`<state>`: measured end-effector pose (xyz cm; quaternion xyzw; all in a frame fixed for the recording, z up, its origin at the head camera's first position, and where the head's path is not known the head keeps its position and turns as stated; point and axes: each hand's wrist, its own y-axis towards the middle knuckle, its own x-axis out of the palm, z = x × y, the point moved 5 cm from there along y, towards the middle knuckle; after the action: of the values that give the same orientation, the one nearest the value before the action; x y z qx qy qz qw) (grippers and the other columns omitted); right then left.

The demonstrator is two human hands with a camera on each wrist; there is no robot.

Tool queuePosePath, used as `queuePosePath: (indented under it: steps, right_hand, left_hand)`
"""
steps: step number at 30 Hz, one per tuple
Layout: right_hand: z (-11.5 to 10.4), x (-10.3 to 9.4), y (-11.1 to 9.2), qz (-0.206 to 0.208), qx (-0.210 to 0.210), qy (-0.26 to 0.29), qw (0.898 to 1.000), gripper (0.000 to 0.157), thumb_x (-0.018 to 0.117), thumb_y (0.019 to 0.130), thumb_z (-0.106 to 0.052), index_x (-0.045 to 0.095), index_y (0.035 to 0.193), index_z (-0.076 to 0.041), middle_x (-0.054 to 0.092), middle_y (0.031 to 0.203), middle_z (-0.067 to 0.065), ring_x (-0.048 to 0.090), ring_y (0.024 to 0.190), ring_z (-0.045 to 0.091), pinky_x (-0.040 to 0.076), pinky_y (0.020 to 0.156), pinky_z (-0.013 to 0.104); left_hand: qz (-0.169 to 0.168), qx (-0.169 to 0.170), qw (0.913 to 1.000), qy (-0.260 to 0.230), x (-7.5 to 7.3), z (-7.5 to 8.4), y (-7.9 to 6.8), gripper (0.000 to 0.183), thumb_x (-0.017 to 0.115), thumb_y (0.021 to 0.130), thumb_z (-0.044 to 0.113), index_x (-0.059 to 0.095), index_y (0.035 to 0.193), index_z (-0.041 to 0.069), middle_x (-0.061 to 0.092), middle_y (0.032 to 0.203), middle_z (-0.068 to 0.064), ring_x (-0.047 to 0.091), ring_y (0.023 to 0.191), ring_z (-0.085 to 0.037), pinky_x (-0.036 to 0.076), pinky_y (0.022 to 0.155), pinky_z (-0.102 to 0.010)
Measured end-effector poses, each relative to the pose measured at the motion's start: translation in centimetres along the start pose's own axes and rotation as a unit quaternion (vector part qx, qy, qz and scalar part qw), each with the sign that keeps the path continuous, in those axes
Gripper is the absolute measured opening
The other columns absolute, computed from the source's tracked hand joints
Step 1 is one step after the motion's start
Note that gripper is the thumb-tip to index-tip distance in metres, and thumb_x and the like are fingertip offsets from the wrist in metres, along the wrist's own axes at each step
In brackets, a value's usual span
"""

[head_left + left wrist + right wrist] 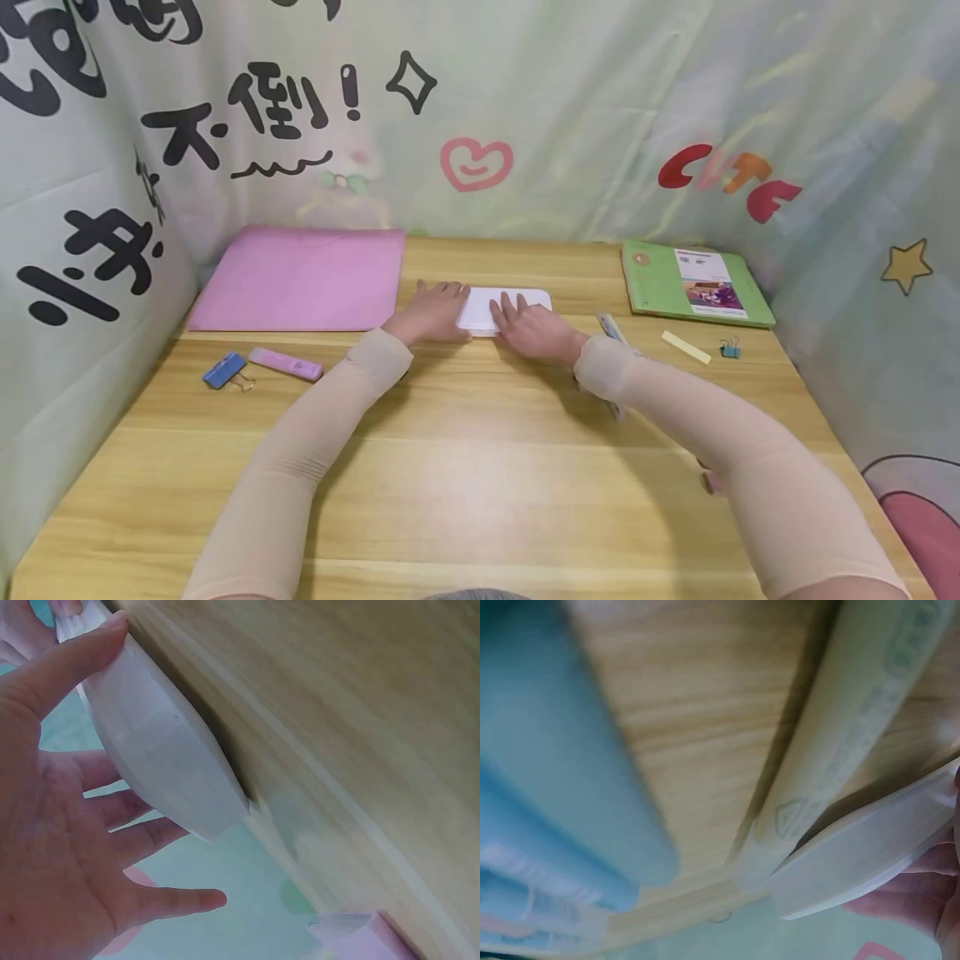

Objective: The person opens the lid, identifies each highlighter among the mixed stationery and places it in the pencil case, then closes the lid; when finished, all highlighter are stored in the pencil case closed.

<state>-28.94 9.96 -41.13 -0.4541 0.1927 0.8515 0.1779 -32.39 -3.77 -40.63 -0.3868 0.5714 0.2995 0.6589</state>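
My left hand point(431, 317) and right hand point(534, 332), fingers extended, touch a white rounded slab point(477, 312); its contents, if any, I cannot tell.

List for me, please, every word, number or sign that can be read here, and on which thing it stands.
"CUTE": on the backdrop, right side.
"不倒!": on the backdrop, upper left.
Triangle sign: on the pale tube; its lettering is too blurred.
Green folder: label print too small to read.
Pink marker: any print too small.
Other dark characters on the backdrop: cut off or distorted, not surely readable.
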Motion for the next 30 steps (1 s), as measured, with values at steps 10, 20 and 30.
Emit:
queuePosePath:
  steps: [10,20,30]
  right_hand:
    - [0.6,-0.1,0.1,-0.027,-0.019,0.042,0.999,0.053,0.041,0.09,-0.032,0.039,0.125,0.008,0.047,0.115,0.029,0.055,0.087,0.042,0.049,0.046,0.035]
    - [1.3,-0.4,-0.2,0.004,-0.019,0.022,1.0,0.046,0.04,0.092,-0.028,0.038,0.127,0.002,0.049,0.117,0.023,0.057,0.09,0.034,0.049,0.046,0.036]
    - [3.8,-1.1,1.4,0.041,0.081,0.143,0.986,0.027,0.035,0.093,-0.016,0.044,0.115,-0.001,0.051,0.099,0.01,0.055,0.073,0.021,0.047,0.057,0.032]
  left_hand:
    - [-0.006,0.003,1.0,0.006,-0.1,-0.4,0.3,0.094,0.057,0.07,0.059,0.019,0.138,0.006,0.024,0.139,-0.013,0.023,0.124,-0.031,0.005,0.091,-0.065]
    - [0.008,0.0,0.9998,0.018,0.0,-0.9,0.4,0.103,0.055,0.065,0.067,0.013,0.14,0.011,0.022,0.14,-0.008,0.021,0.126,-0.028,-0.003,0.089,-0.066]
    - [0.004,-0.106,0.9908,-0.085,-1.6,-4.5,-2.6,0.116,0.047,0.059,0.075,0.009,0.138,-0.002,0.007,0.142,-0.017,0.006,0.129,-0.03,-0.001,0.1,-0.05]
